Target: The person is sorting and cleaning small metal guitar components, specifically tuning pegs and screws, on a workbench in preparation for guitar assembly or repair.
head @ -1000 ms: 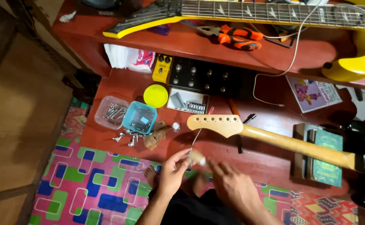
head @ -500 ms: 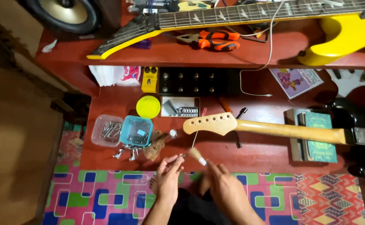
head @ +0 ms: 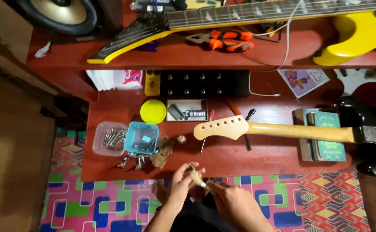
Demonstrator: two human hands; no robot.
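Note:
My left hand (head: 182,185) and my right hand (head: 231,202) meet just off the near edge of the red workbench (head: 222,157). Together they pinch a small pale, tapered part with a metal tip (head: 197,178); what it is I cannot tell. Beyond the hands lies a bare wooden guitar headstock (head: 221,127) with empty tuner holes, its neck (head: 301,131) running right to a black guitar body (head: 374,141). The neck rests on a stack of books (head: 323,135).
Left of the headstock sit a teal tray (head: 141,137) and a clear tray (head: 109,138) of metal hardware, loose tuners (head: 132,162), a brown rag (head: 164,150) and a yellow lid (head: 153,111). A yellow guitar (head: 347,30) and orange pliers (head: 226,41) lie on the upper shelf. A patterned mat (head: 110,202) covers the floor.
Both hands have drawn back toward me, off the bench edge, still holding the small pale part. The camera view has shifted so the bench sits slightly higher in frame.

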